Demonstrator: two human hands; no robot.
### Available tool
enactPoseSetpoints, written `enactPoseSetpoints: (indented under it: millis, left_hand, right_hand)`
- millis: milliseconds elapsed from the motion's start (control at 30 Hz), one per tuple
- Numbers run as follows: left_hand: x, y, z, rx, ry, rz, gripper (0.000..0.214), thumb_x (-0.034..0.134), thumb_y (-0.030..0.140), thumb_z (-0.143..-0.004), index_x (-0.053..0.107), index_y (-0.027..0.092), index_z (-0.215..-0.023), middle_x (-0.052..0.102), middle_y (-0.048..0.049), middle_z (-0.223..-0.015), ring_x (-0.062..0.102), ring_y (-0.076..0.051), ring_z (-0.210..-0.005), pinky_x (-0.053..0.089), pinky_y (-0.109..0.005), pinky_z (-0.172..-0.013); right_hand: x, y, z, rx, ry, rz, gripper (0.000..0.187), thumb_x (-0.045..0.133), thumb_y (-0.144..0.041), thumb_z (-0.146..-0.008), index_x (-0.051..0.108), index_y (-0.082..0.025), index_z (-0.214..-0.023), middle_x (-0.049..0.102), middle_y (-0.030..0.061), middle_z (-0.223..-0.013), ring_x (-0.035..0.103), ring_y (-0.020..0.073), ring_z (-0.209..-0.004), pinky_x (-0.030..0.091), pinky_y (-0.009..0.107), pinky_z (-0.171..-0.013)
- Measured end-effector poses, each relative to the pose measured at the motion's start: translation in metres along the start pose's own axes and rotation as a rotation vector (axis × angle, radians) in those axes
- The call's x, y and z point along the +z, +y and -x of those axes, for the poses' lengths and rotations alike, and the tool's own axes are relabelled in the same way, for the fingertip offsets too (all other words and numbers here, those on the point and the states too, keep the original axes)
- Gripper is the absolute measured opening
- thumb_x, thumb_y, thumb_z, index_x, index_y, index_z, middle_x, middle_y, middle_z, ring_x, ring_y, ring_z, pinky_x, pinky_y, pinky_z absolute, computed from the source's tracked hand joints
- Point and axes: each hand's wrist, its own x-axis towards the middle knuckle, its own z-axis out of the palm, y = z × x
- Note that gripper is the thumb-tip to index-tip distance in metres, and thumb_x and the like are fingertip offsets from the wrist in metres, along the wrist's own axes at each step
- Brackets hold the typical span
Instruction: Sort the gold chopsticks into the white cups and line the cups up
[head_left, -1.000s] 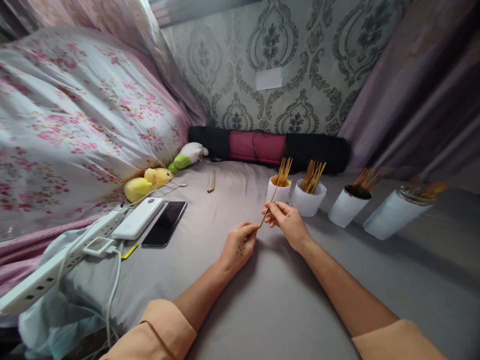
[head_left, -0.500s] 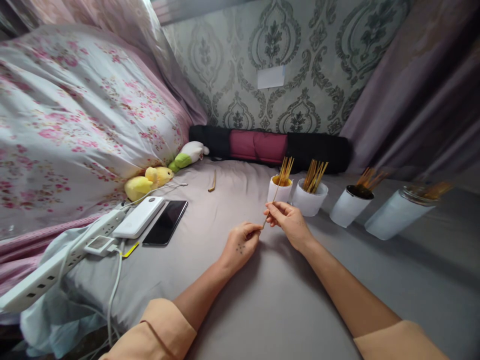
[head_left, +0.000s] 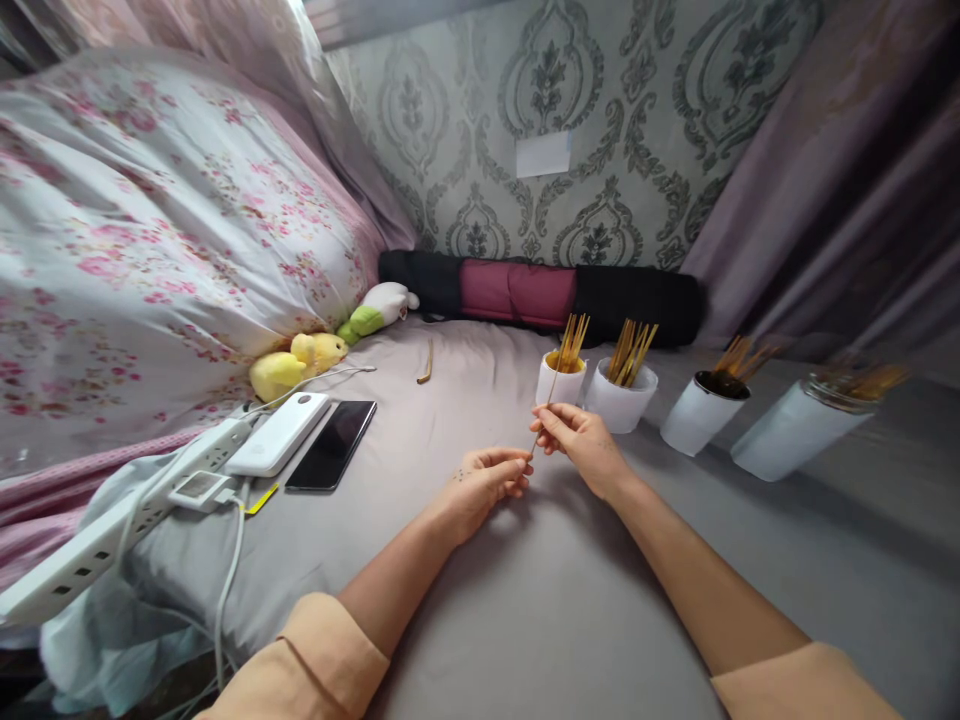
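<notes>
your left hand [head_left: 486, 490] pinches the lower end of a thin stick [head_left: 552, 389] while your right hand [head_left: 585, 445] grips it higher up. four cups [head_left: 621, 408] of sticks [head_left: 634, 352] stand ahead and to your right, and on your left a phone [head_left: 330, 446] lies beside a white power bank [head_left: 277, 438] on the grey sheet [head_left: 420, 450].

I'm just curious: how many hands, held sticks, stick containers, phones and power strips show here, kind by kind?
Hands: 2
Held stick: 1
Stick containers: 4
Phone: 1
Power strip: 1
Total: 9
</notes>
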Motion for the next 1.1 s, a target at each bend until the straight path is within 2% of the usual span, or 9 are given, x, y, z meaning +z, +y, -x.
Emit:
enactPoseSetpoints:
  millis: [233, 500, 900, 1100]
  left_hand:
    - [-0.0031, 0.0024, -0.0007, -0.088, -0.033, 0.174, 0.018, 0.061, 0.011, -0.070, 0.064, 0.007, -0.087, 0.062, -0.0107, -0.082, 0.056, -0.008, -0.067, 0.044, -0.020, -0.064]
    - [-0.0035, 0.0067, 0.0008, -0.159, -0.055, 0.282, 0.020, 0.056, 0.003, -0.070, 0.063, 0.005, -0.088, 0.062, -0.0121, -0.085, 0.058, -0.009, -0.071, 0.046, -0.018, -0.069]
    - [-0.0056, 0.0047, -0.0008, -0.181, -0.066, 0.297, 0.027, 0.059, 0.000, -0.067, 0.061, 0.006, -0.093, 0.063, -0.0123, -0.088, 0.059, -0.009, -0.075, 0.047, -0.017, -0.072]
    - [-0.0027, 0.0052, 0.0005, -0.192, -0.025, 0.305, 0.031, 0.062, -0.002, -0.064, 0.059, 0.006, -0.094, 0.063, -0.0137, -0.090, 0.061, -0.010, -0.076, 0.048, -0.017, -0.074]
  right_hand:
    - [-0.0033, 0.0012, -0.0017, -0.011, -0.034, 0.008, 0.033, 0.057, -0.045, -0.072, 0.061, -0.015, -0.085, 0.062, 0.0055, -0.079, 0.053, 0.0094, -0.059, 0.044, 0.023, -0.053]
    - [-0.0055, -0.0010, -0.0010, -0.012, -0.045, 0.023, 0.032, 0.056, -0.043, -0.073, 0.060, -0.015, -0.088, 0.062, 0.0058, -0.081, 0.053, 0.0091, -0.060, 0.044, 0.023, -0.054]
    - [-0.0052, -0.0045, -0.0005, -0.024, -0.035, 0.105, 0.031, 0.054, -0.042, -0.074, 0.062, -0.017, -0.090, 0.063, 0.0054, -0.080, 0.054, 0.0114, -0.064, 0.044, 0.024, -0.055]
    - [-0.0068, -0.0034, -0.0015, -0.034, -0.037, 0.123, 0.029, 0.053, -0.039, -0.076, 0.061, -0.016, -0.092, 0.063, 0.0059, -0.082, 0.055, 0.0123, -0.068, 0.045, 0.024, -0.056]
